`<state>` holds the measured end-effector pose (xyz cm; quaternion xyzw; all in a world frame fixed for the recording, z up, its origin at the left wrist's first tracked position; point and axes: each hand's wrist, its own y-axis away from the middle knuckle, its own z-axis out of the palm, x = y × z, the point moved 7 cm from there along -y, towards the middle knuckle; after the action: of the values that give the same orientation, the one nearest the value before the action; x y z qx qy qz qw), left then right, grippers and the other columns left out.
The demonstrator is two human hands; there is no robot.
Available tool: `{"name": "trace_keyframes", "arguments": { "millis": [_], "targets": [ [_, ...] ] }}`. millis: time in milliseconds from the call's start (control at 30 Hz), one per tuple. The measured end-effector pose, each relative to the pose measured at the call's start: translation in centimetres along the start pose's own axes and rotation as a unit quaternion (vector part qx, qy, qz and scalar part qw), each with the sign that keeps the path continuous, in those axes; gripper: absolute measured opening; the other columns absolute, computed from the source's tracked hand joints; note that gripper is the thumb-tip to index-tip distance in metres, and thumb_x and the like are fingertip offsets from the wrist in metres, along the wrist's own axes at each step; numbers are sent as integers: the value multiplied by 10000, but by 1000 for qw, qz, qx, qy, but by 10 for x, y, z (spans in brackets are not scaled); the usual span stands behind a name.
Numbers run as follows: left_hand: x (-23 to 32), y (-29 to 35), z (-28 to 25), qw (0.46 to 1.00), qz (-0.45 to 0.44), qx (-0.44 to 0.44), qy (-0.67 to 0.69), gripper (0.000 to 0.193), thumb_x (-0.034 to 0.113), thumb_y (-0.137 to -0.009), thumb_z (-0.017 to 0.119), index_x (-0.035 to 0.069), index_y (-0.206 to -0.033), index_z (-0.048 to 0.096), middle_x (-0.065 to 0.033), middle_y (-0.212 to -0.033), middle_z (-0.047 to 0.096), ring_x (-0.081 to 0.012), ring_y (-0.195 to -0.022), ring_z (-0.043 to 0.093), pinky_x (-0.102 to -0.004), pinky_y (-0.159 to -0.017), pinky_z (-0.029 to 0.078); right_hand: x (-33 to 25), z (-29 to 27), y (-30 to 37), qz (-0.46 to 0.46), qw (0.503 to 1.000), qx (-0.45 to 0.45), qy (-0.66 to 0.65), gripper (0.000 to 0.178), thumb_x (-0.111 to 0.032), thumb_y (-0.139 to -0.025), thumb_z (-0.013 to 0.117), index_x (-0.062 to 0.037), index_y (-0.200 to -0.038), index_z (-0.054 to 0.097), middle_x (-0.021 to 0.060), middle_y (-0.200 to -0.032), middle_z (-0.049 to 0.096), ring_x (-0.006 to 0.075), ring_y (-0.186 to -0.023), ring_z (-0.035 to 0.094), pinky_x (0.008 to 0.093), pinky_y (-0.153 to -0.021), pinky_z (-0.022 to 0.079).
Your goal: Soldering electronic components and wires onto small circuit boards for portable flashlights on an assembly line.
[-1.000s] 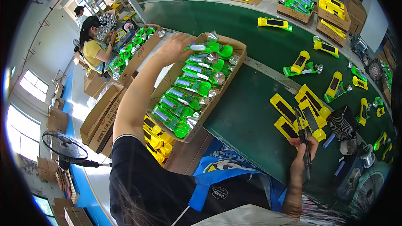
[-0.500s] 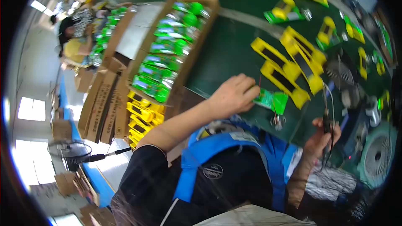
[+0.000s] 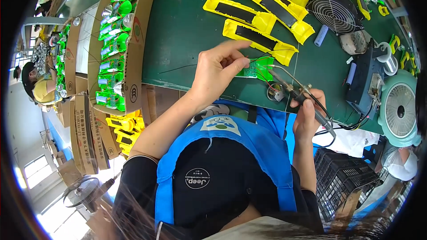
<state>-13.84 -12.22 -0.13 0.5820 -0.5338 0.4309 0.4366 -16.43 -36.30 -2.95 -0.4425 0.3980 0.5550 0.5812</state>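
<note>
My left hand [image 3: 215,71] is closed, with thumb and fingers pinched on a thin dark wire [image 3: 178,68] that trails off to its left. Just right of those fingertips, a green plastic lamp housing [image 3: 255,72] with a circuit board lies on the green bench. Thin wires link it to a small round silver reflector [image 3: 275,92] near the bench's front edge. In my right hand [image 3: 308,111] is a soldering iron [image 3: 328,127], its thin metal tip at the housing's right end. Several yellow shell parts [image 3: 260,40] lie just beyond.
A cardboard box [image 3: 141,40] of green lamp assemblies stands at left, yellow shells [image 3: 126,129] below it. At right are a black grille fan [image 3: 336,11], a blue battery [image 3: 320,36], a blue soldering station [image 3: 362,82], a solder spool [image 3: 390,64] and a pale green fan [image 3: 399,111]. A co-worker [image 3: 43,88] sits far left.
The soldering iron has come up and left, bringing its tip to the green housing. My left hand stays beside the housing. The whole view has shifted and turned.
</note>
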Motion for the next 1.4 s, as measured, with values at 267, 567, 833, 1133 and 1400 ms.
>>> {"name": "trace_keyframes", "arguments": {
  "millis": [267, 567, 833, 1133, 1400],
  "targets": [
    [14, 12, -2, 954, 243, 1, -178, 146, -73, -750, 650, 17, -852, 597, -108, -958, 565, -257, -735, 592, -335, -646, 509, 6, 7, -5, 34, 997, -33, 66, 206, -121, -869, 600, 27, -974, 504, 149, -930, 597, 147, -682, 628, 255, -637, 496],
    [22, 5, 10, 928, 194, -44, -315, 170, -67, -696, 636, 7, -795, 519, -121, -937, 494, -309, -829, 557, -380, -712, 484, 6, 13, -7, 43, 990, -46, 127, 202, -131, -866, 615, 18, -955, 511, 136, -868, 633, 128, -681, 632, 263, -748, 497],
    [22, 5, 13, 923, 181, -76, -330, 161, -57, -712, 631, 1, -801, 512, -130, -951, 484, -316, -859, 548, -386, -744, 474, 6, 14, -6, 29, 987, -61, 146, 211, -129, -860, 636, 22, -951, 519, 99, -750, 650, 130, -669, 648, 317, -916, 457],
    [23, 3, 15, 916, 182, -79, -348, 161, -63, -706, 626, -6, -799, 507, -135, -937, 484, -318, -847, 547, -384, -729, 475, 0, 19, -11, -39, 967, -80, 238, 229, -201, -841, 676, -32, -892, 531, 51, -661, 647, 116, -649, 637, 425, -1004, 365],
    [22, 1, 16, 913, 173, -94, -357, 160, -61, -709, 617, -5, -796, 495, -135, -925, 475, -321, -837, 542, -392, -728, 468, -3, 15, -11, -59, 978, -68, 190, 243, -231, -852, 665, -49, -892, 510, 62, -675, 658, 132, -684, 636, 459, -1022, 335]
  ]
}}
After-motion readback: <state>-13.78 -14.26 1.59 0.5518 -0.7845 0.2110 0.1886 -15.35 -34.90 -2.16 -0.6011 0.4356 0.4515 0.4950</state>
